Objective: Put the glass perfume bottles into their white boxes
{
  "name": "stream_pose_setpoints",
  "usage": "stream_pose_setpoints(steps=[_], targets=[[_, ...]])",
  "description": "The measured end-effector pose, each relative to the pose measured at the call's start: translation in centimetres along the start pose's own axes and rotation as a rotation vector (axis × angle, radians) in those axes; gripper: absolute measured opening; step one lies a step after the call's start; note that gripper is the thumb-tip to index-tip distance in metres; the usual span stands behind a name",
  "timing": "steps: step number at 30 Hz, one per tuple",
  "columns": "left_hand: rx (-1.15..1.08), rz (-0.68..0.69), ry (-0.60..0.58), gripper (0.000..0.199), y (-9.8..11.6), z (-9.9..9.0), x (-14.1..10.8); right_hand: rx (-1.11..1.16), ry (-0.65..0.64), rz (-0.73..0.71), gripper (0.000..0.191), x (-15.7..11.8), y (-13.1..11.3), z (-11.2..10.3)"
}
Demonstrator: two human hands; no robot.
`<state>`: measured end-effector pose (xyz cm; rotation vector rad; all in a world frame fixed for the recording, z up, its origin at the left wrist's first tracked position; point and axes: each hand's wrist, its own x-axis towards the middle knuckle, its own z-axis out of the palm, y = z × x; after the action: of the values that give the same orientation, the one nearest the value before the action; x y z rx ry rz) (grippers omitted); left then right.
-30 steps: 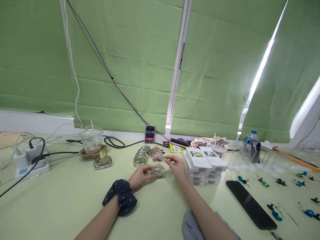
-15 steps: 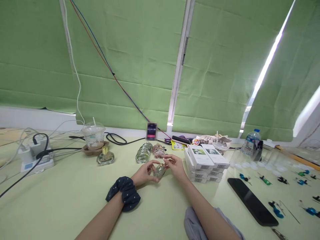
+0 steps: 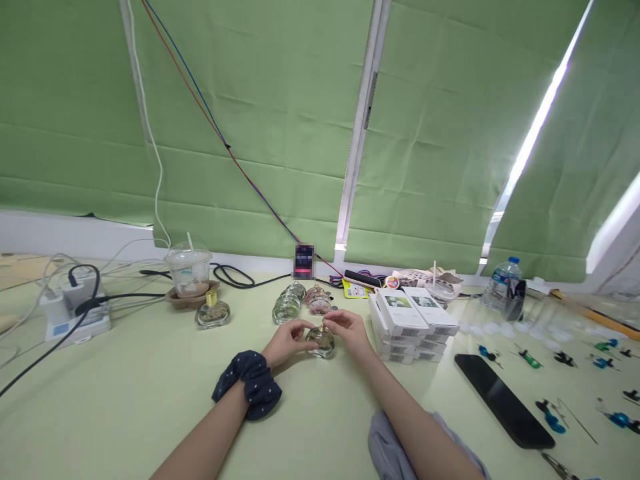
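Note:
A round, flat glass perfume bottle (image 3: 321, 343) is upright at the middle of the table. My left hand (image 3: 290, 342) grips its left side between thumb and fingers. At its neck, the fingertips of my right hand (image 3: 349, 332) are pinched together; whatever they hold there is too small to make out. Just behind stand a row of greenish glass bottles (image 3: 287, 308) and some pinkish bottles (image 3: 318, 301). Farther left is another bottle with a gold cap (image 3: 213, 312).
White boxes (image 3: 405, 317) are stacked right of my hands. A black phone (image 3: 503, 400) lies beyond them, near several small blue, green and black parts. Left are a plastic cup (image 3: 189, 270) and a power strip (image 3: 77, 323) with cables. A water bottle (image 3: 505, 283) stands back right.
The bottle in my left hand has gone from tilted to upright. My left fingers have shifted slightly to its side, and my right fingertips stay at its neck.

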<state>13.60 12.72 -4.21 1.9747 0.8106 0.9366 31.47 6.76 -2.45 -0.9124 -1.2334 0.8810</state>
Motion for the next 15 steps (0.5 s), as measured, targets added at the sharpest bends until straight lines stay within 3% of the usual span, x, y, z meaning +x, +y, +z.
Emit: stream_pose_setpoints(steps=[15], targets=[[0.029, -0.01, -0.044, 0.044, -0.44, -0.02, -0.1, -0.133, -0.024, -0.118, 0.018, -0.64, -0.69, 0.75]])
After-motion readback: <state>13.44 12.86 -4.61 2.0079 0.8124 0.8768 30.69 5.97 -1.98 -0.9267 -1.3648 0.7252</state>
